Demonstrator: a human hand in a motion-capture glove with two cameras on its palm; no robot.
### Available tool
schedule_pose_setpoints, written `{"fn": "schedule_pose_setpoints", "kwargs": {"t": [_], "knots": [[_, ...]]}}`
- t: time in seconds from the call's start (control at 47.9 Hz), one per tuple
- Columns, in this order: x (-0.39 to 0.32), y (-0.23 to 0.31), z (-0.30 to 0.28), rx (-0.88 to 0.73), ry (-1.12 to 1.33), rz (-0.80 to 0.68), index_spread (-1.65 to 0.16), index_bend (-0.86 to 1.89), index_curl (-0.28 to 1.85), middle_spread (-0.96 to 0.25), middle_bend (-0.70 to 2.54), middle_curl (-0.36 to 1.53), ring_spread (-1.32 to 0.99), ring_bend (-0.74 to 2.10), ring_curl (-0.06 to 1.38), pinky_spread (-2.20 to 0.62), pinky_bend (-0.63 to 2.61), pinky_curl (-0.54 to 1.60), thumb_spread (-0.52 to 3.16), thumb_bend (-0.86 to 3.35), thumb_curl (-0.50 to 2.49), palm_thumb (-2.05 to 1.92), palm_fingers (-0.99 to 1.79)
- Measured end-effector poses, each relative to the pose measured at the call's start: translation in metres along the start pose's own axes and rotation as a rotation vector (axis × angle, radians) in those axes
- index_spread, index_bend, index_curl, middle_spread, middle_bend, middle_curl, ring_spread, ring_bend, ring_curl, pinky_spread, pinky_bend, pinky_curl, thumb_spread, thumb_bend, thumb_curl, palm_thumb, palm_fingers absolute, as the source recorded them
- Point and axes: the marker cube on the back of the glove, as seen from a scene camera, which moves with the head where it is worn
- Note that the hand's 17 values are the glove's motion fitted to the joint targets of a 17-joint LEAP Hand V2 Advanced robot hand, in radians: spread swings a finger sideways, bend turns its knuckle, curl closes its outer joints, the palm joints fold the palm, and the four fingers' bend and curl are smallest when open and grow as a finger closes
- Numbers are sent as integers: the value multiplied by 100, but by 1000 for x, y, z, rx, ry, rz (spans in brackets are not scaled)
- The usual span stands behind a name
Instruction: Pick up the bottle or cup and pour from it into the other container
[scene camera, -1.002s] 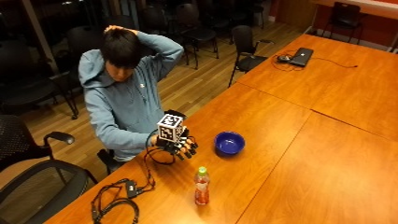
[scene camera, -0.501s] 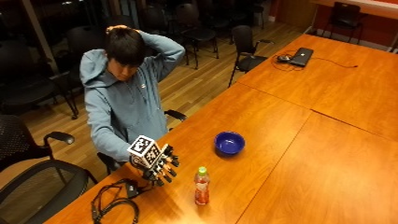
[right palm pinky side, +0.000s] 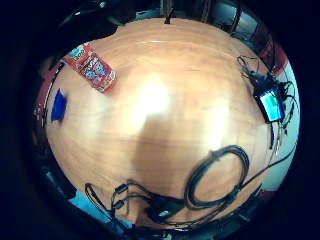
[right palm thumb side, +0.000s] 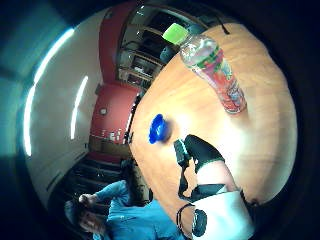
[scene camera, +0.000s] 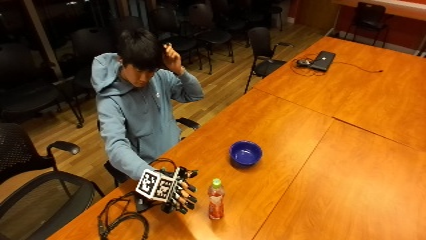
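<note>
Person sat at wooden table (scene camera: 373, 165). Gloved right hand (scene camera: 178, 192) hovered low over table, fingers spread and straight, holding nothing. Bottle (scene camera: 215, 199) with green cap stood upright just beside fingertips, apart from them. Blue bowl (scene camera: 245, 153) sat near bottle, farther along table. Bare hand (scene camera: 171, 56) raised to head. Coiled cable (scene camera: 116, 222) lay near table edge.
</note>
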Motion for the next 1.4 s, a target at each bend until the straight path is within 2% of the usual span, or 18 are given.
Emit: {"fn": "schedule_pose_setpoints", "kwargs": {"t": [0.668,0.918,1.023,1.085,1.148,1.231,1.398], "knots": [[10,-84,73,112,-528,15,-34,11,12,6,29,36,10,60,31,24,85,30,90,-3,37,67,11],[-3,-102,81,172,-588,-1,-33,12,15,6,27,36,11,60,31,23,83,29,85,-3,37,69,16],[-8,-105,84,207,-653,16,-29,15,17,7,28,35,12,61,30,22,79,28,84,-1,38,75,28],[-12,-106,86,223,-689,34,-25,21,20,7,30,36,11,59,29,21,74,25,83,0,39,80,45],[-17,-107,91,241,-721,46,-20,29,25,5,36,38,6,57,28,15,65,23,81,2,41,89,74],[-24,-105,99,253,-748,56,-17,24,27,2,38,40,-1,59,30,3,63,24,76,5,45,99,99],[-45,-103,108,194,-710,51,-15,14,31,-3,32,41,-10,57,35,-13,64,29,55,0,52,105,107]]}}
